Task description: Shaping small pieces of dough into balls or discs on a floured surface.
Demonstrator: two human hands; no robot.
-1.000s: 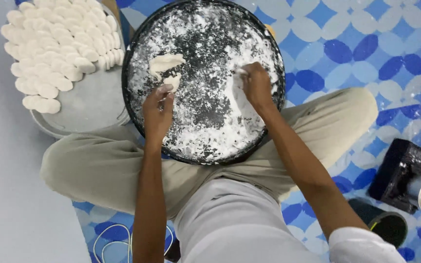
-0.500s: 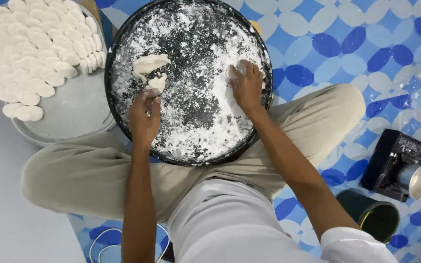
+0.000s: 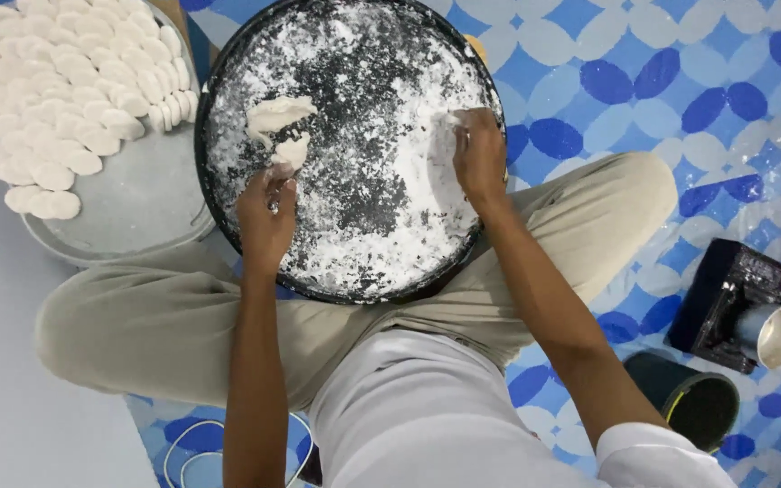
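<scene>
Dough lies in two small lumps on the floured black round tray across the seated person's lap, only a little left unshaped. Many flattened white discs already fill much of the grey tray alongside. Left hand pinches the nearer lump; right hand presses flat, fingers together, into flour near the rim.

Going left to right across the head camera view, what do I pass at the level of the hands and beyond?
Rows of white dough discs on a grey tray → left hand by a dough lump → floured black round pan → right hand → black device → metal cup.
</scene>
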